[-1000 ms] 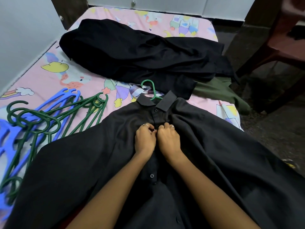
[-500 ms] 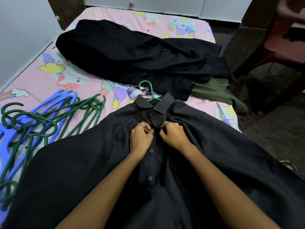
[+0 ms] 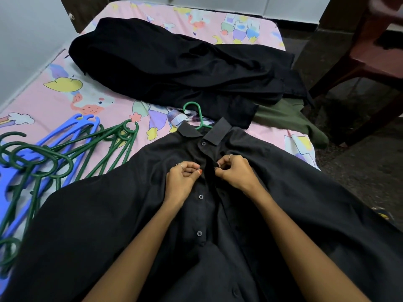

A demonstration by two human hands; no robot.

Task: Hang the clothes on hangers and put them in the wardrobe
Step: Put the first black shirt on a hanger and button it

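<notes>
Both hands, left hand [image 3: 184,174] and right hand [image 3: 236,171], pinch the placket of the black button-up cotton shirt [image 3: 109,225], fingers curled, on the pink cartoon-print bed [image 3: 65,99].

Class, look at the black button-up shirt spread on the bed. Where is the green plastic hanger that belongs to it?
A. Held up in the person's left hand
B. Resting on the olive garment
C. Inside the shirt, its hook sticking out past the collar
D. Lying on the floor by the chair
C: the green plastic hanger's hook pokes out beyond the collar of the black button-up shirt, while both hands work at its placket.
</notes>
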